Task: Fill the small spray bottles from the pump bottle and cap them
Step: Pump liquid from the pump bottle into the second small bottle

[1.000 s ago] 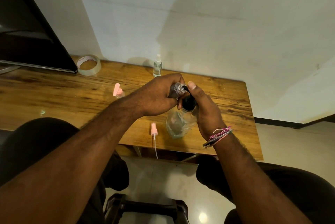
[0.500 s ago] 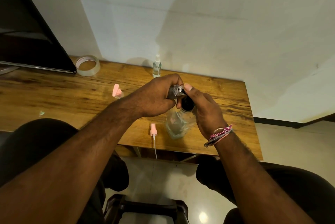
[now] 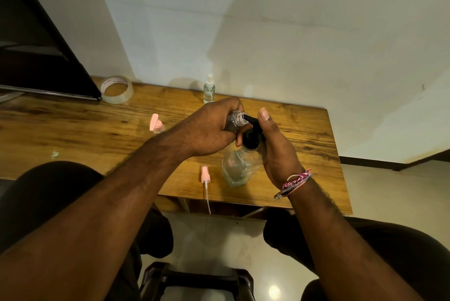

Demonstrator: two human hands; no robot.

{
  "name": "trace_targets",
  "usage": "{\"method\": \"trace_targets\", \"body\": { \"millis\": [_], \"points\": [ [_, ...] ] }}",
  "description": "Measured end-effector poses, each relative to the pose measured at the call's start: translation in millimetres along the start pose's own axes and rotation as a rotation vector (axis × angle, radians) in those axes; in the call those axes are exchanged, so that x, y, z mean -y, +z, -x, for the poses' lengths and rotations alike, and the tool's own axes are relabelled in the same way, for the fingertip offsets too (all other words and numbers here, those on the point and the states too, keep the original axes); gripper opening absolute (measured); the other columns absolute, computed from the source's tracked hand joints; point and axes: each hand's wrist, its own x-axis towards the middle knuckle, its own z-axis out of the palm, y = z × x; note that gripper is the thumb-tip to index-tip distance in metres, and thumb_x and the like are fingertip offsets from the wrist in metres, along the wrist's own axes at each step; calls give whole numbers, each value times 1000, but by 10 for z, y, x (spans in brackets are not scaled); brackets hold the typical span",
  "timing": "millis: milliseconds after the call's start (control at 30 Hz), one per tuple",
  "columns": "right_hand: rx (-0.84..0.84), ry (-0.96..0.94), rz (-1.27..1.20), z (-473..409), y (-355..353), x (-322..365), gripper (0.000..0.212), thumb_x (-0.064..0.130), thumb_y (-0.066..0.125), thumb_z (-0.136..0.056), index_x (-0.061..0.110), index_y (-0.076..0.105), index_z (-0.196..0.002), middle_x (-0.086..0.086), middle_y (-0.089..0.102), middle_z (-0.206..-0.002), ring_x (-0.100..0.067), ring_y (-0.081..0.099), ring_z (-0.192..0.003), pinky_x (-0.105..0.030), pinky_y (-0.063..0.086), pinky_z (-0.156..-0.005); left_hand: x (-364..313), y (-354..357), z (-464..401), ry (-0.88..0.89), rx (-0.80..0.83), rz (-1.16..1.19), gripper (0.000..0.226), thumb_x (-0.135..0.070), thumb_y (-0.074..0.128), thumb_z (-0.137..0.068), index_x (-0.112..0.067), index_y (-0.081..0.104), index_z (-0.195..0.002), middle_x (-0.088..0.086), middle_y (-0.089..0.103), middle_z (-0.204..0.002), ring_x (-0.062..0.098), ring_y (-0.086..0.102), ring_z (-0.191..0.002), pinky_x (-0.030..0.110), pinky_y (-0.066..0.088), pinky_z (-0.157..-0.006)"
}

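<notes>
My left hand [image 3: 209,130] grips a small clear spray bottle [image 3: 234,119] without a cap, tilted so its threaded neck meets the black nozzle of the pump bottle [image 3: 239,165]. The clear pump bottle stands near the table's front edge with a black pump head [image 3: 252,138]. My right hand [image 3: 275,149] is wrapped around that pump head, thumb raised above it. A pink spray cap with its white tube [image 3: 205,178] lies at the table edge left of the pump bottle. A capped small spray bottle [image 3: 209,89] stands by the wall.
A small bottle with an open pink flip cap [image 3: 155,125] sits on the wooden table [image 3: 73,130]. A roll of clear tape [image 3: 117,89] lies at the back left beside a dark monitor [image 3: 36,57]. My knees and a stool [image 3: 197,281] are below the table edge.
My right thumb has lifted off the small bottle's neck and now points upward. Both hands have otherwise stayed at the pump bottle.
</notes>
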Motion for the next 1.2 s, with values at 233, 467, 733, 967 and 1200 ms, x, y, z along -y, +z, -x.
{"method": "trace_targets", "body": {
  "millis": [233,467,733,967,1200],
  "points": [
    [-69,-7,63,-3,32,3,72,74,45,-90,9,67,-67,-20,66,-82,-22,60,-85,-49,45,-91,-8,-1,4,10,-14,15,34,-2,74,-87,-30,55,-92,-7,70,-92,6,68,-86,28,57,-71],
    [-67,-29,12,-7,34,11,67,63,49,-91,2,63,-67,-12,64,-72,-21,58,-76,-39,44,-84,1,-12,17,13,-9,23,38,0,74,-86,-33,56,-92,-9,70,-93,2,67,-86,25,55,-67],
    [-88,-81,39,-13,35,-54,61,46,47,-101,-6,64,-75,-7,65,-72,-16,59,-73,-26,47,-77,26,3,23,4,-4,-4,43,2,72,-86,-36,53,-90,-10,66,-93,3,63,-83,24,50,-65],
    [-95,-113,74,-22,34,-84,60,40,44,-104,-8,64,-75,-22,64,-77,-15,60,-73,-19,47,-75,21,-5,13,1,-11,-5,39,1,72,-85,-33,54,-90,-9,67,-92,2,63,-81,22,51,-64],
    [-82,-116,33,-14,34,-115,75,60,37,-100,-4,64,-74,-20,66,-77,-20,62,-79,-26,48,-84,18,1,13,3,-14,21,40,3,71,-83,-32,54,-89,-8,67,-89,2,62,-78,22,50,-63]
  ]
}}
